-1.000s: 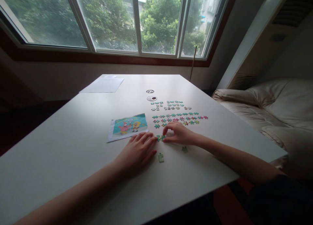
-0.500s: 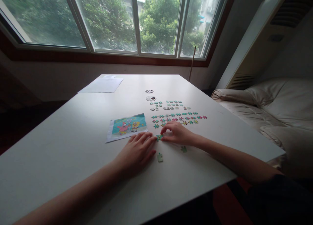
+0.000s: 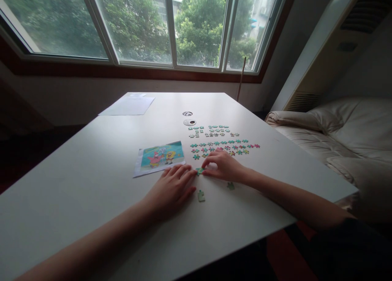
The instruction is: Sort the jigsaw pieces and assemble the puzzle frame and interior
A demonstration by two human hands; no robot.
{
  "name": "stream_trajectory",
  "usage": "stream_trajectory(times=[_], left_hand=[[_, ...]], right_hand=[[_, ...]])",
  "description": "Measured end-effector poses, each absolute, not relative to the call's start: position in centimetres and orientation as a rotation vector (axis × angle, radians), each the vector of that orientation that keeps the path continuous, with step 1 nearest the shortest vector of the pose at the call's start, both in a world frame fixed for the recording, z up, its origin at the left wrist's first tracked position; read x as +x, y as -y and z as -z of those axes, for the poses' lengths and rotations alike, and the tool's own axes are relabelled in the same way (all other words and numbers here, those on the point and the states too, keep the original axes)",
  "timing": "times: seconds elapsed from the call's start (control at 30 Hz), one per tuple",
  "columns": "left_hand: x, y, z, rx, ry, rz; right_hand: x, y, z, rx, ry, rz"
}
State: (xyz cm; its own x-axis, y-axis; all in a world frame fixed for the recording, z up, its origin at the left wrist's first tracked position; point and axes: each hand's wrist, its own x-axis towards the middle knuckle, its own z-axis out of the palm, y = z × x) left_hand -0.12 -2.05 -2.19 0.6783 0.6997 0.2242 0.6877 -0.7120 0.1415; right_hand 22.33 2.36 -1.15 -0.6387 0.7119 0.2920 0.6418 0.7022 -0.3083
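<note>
Far left on the white table (image 3: 76, 162), a pale sheet of paper (image 3: 127, 106) lies flat. Nearer and right of it, a picture sheet (image 3: 161, 155): pink and yellow cartoon figures on blue-green, slightly skewed. At its near edge, the left hand (image 3: 173, 185), palm down, fingers loosely spread, nothing in its grasp; index tip against the left side of some green puzzle work (image 3: 200, 171). This lies on the table between the two hands; cannot tell whether one piece or several joined. Farther off, two round inserts (image 3: 190, 122) set in the tabletop. Just right of the left thumb, nearer, a loose green piece (image 3: 201, 196). Beyond the hands, puzzle pieces (image 3: 217, 143) laid out in rows, teal, pink and yellow among them. Right hand (image 3: 225, 165): thumb and index nearly together, pinching the right side of the green work; other fingers curled. Near its wrist, a second loose piece (image 3: 230, 186), darker. Far right, a thin stick (image 3: 241, 79) leaning below the window (image 3: 199, 28); then a tall vented cabinet (image 3: 312, 56) and a cream sofa (image 3: 361, 130).
</note>
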Motion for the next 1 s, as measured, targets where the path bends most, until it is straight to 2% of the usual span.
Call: stream_trajectory(times=[0.3,0.57,1.0], left_hand=[[-0.1,2.3,1.6,2.829,-1.182,-0.374],[-0.3,2.0,2.0,2.844,-1.088,-0.297],[-0.1,2.1,1.7,2.861,-1.111,-0.300]], right_hand=[[26.7,-3.0,-1.2,-1.017,2.552,-0.391],[29.4,-3.7,-1.5,-1.107,2.683,-0.614],[28.9,-3.5,-1.6,-1.160,2.672,-0.638]])
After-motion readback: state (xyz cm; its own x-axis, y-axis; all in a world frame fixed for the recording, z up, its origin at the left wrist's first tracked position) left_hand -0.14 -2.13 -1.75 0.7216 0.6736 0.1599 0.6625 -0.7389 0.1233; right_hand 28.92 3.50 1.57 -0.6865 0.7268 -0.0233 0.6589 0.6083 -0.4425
